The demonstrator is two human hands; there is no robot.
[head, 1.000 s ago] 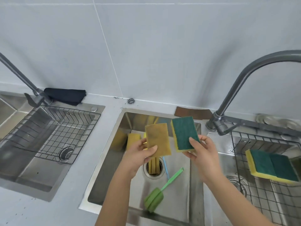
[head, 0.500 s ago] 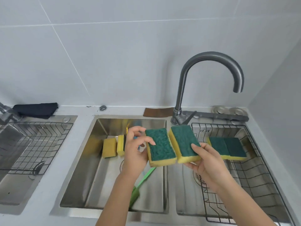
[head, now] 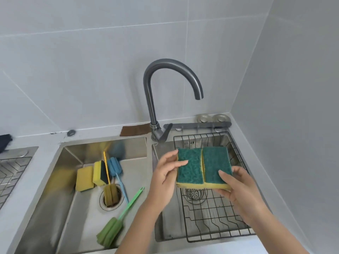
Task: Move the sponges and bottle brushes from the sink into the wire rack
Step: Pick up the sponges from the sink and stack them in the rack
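1. Head view, hands: the left hand [head: 166,177] grips the left sponge [head: 189,166], thumb lying across its green scouring face; the right hand [head: 238,187] grips the right sponge [head: 216,165] at its near right corner, thumb on the green top.
2. The two sponges are held side by side, long edges touching, green faces up and yellow foam showing along the near edge — both above the wire rack [head: 216,215], which sits in the right basin.
3. Left sink [head: 82,213]: a yellow sponge [head: 84,178] lies flat near the back; just beside it a second sponge [head: 100,173] stands on edge, yellow with a dark scouring side.
4. A blue bottle brush [head: 114,166] lies with its head toward the back wall, and a yellow-handled brush [head: 110,195] has its foam head down in the drain.
5. A green bottle brush [head: 110,233] lies diagonally — head at the near edge, handle pointing toward the divider.
6. The curved faucet [head: 156,88] rises behind the divider between the basins.
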